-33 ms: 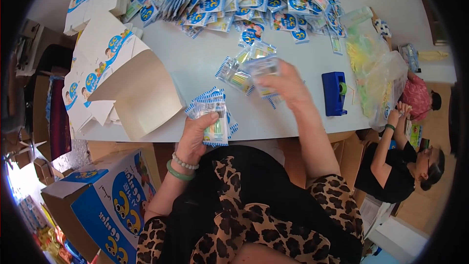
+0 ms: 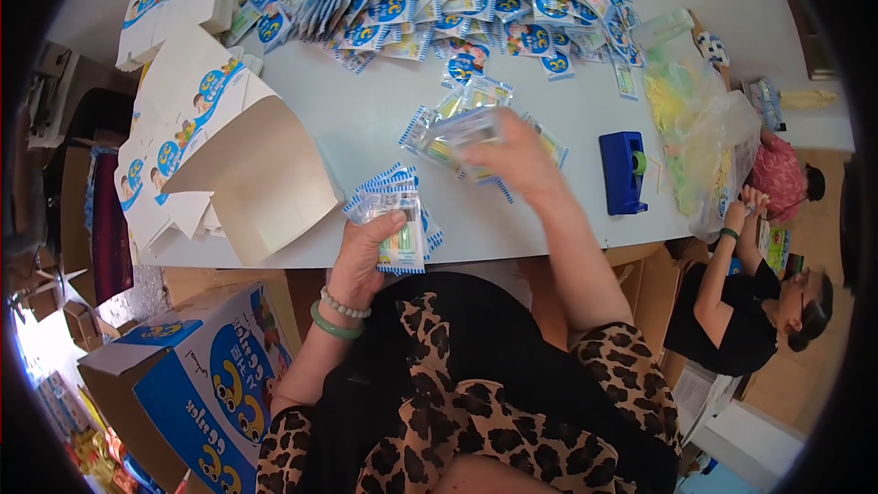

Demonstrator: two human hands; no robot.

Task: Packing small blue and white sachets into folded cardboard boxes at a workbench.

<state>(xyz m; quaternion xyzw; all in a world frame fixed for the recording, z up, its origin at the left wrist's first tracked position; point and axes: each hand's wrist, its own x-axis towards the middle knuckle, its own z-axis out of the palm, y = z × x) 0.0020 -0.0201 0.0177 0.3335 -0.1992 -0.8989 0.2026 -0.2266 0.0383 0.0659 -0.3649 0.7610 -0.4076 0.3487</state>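
Note:
My left hand is closed round a fanned stack of small clear-and-blue packets near the table's front edge, thumb on top. The front packet shows green and yellow sticks inside. Farther off to the right, my right hand pinches another packet, blurred by motion. Beneath and beside it a few loose packets lie on the table, partly hidden by the hand. At the far side a large heap of the same packets spreads out.
An open white carton lies left of my left hand, by flat printed cartons. A blue tape dispenser and a clear plastic bag are on the right. Below the table stands a blue printed box. A person sits at right.
My right hand has moved a little to the left with its packet, uncovering more of a loose packet on its right. My left hand keeps its stack in nearly the same place.

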